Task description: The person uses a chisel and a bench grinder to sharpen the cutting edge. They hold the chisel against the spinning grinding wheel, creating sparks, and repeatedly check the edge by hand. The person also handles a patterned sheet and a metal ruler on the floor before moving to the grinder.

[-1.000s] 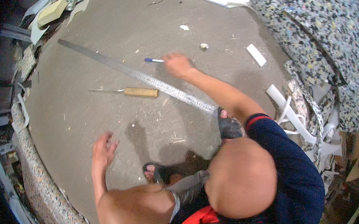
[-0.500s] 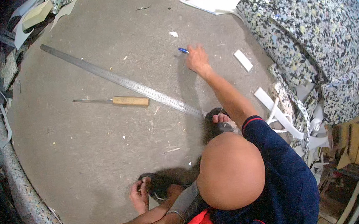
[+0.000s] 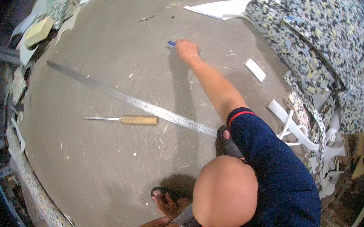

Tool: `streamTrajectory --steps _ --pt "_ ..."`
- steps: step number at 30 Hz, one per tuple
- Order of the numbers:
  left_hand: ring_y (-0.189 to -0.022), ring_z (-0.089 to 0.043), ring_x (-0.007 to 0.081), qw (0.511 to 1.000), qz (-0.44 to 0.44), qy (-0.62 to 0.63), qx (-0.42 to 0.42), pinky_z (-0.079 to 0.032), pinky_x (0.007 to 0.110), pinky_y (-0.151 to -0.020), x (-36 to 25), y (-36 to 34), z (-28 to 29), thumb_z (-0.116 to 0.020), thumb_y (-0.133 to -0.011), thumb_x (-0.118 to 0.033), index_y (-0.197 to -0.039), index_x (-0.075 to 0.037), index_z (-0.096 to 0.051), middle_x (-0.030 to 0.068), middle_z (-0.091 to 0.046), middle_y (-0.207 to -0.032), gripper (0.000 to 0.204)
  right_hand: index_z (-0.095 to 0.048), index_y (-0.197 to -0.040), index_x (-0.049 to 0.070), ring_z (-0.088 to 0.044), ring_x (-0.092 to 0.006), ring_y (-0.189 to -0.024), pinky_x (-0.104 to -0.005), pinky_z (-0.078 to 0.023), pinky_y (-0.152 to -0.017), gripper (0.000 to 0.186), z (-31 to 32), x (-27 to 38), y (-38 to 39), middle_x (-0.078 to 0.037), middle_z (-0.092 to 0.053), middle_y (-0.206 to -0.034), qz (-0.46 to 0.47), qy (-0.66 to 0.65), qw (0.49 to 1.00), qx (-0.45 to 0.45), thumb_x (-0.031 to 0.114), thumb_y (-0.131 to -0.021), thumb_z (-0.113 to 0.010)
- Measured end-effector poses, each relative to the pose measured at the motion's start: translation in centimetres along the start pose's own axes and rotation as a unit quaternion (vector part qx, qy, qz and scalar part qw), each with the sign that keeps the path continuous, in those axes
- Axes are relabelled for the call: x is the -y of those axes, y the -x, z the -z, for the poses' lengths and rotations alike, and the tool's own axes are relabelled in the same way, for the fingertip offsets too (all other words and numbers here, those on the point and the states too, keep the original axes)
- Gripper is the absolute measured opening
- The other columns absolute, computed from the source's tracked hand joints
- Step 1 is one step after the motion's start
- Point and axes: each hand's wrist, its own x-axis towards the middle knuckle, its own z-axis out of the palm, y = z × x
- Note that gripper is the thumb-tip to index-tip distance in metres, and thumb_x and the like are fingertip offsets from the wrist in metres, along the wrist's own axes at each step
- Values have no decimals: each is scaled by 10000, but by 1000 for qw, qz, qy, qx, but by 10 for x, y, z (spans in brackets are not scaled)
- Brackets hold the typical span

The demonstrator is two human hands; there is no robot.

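Note:
My right hand is closed round a blue pen, whose end sticks out to the left, low over the grey floor. My left hand hangs in front of my left foot in a black sandal; its fingers are loosely bent and apart, with nothing seen in them. A long steel ruler lies slantwise on the floor, its near end at my right foot. Left of the ruler rests a knife with a wooden handle, its thin blade pointing left.
Large speckled foam blocks stand at the right. White strips and scraps lie beside them, with a small white rectangular piece nearer my arm. A pointed white sheet lies at the far side. A yellow foam block sits far left.
My right hand has moved left and a little farther away with the pen. My left hand has shifted right and down, in front of the foot. The whole view has shifted slightly.

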Motion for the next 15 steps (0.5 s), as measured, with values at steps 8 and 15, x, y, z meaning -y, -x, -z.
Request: streamTrajectory --steps 8,15 --pt "-926 -642 384 999 17 15 43 -498 431 -826 -5 -5 -23 -640 -897 -86 -1052 -13 -654 212 -655 -1003 172 -604 -1234 79 -635 -397 -1068 -520 -541 -853 309 -13 -65 27 -219 -620 -1154 5 -68 998 -8 156 -945 -528" --pt "-941 -637 395 998 29 -1 52 -495 437 -837 -9 -8 -8 -632 -902 -101 -1068 -9 -642 222 -651 -1017 190 -613 -1217 79 -652 -408 -1013 -505 -551 -817 299 -1 -27 16 -229 -619 -1118 54 -79 995 -26 158 -939 -536"
